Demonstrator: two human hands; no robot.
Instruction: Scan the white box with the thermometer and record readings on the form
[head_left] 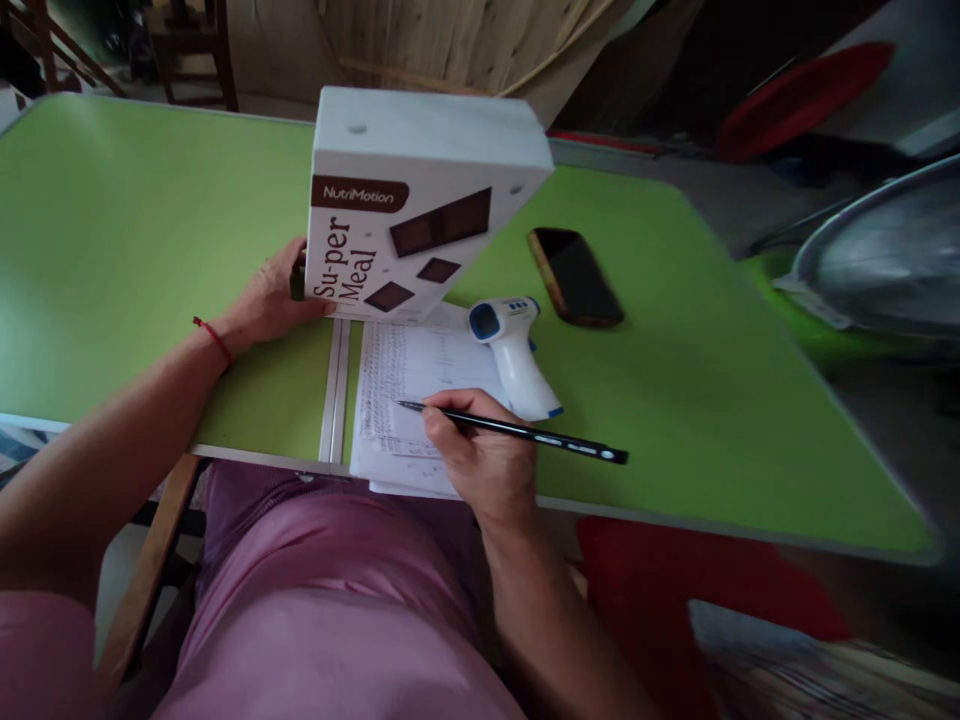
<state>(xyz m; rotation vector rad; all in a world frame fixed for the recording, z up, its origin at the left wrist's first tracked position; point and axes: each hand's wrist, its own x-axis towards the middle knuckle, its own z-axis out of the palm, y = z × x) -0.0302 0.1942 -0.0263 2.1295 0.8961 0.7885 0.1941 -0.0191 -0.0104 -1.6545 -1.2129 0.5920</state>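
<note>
My left hand (pixel 281 290) grips the lower left side of a white box (pixel 427 210) printed "NutriMotion Su-per Meal", which stands upright on the green table. Some of those fingers are hidden behind the box. In my right hand (pixel 487 450) a black pen (pixel 540 433) is pinched, its tip over handwritten sheets of paper (pixel 412 465) at the table's near edge. A white and blue infrared thermometer (pixel 517 360) lies partly on the paper, just beyond my right hand. Farther right lies a phone (pixel 577 278) with a dark screen.
The green folding table (pixel 150 230) has a metal seam (pixel 335 390) running left of the papers. Beyond its right edge is a clear plastic-like tub (pixel 892 250). A red round object (pixel 810 100) stands at the back right, and a wooden chair (pixel 193 50) at the back left.
</note>
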